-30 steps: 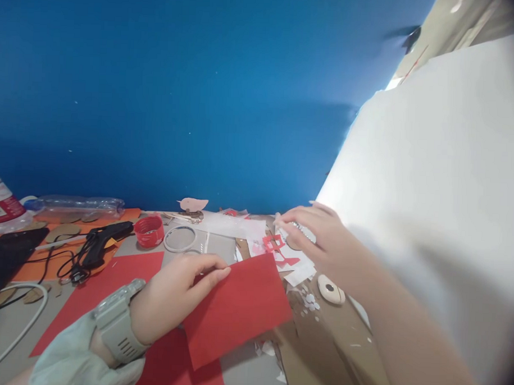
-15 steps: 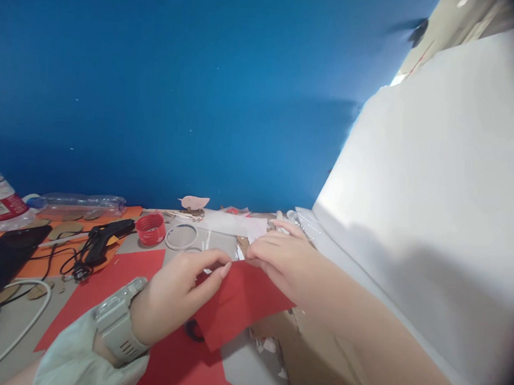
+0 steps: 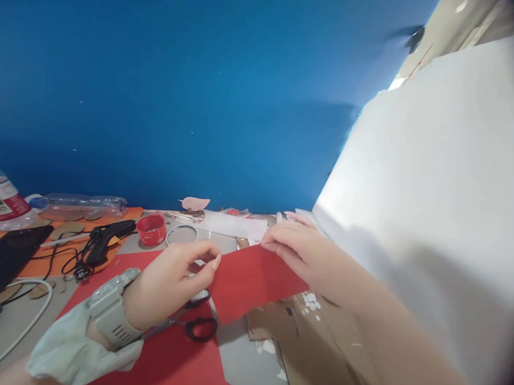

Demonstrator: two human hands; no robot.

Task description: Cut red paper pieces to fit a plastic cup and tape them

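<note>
A piece of red paper (image 3: 254, 282) is stretched between my two hands above the table. My left hand (image 3: 182, 271), with a grey watch on its wrist, pinches the paper's left upper corner between thumb and fingers. At the upper edge, farther right, my right hand (image 3: 295, 244) grips the same piece with its fingertips. Below my left hand, scissors with black handles (image 3: 200, 328) lie on a larger red sheet (image 3: 170, 363), their blades partly hidden by my wrist.
Cardboard (image 3: 314, 352) with white scraps lies at the lower right. Leftward are a black glue gun (image 3: 101, 243), a red cup-like ring (image 3: 151, 229), a white ring (image 3: 182, 233) and plastic bottles (image 3: 6, 200). A blue panel (image 3: 201, 100) rises behind; a white board (image 3: 443, 165) stands right.
My hands have moved apart, my right hand up and rightward, my left slightly leftward. The red paper is raised and spread flatter, and more of the scissors and cardboard shows.
</note>
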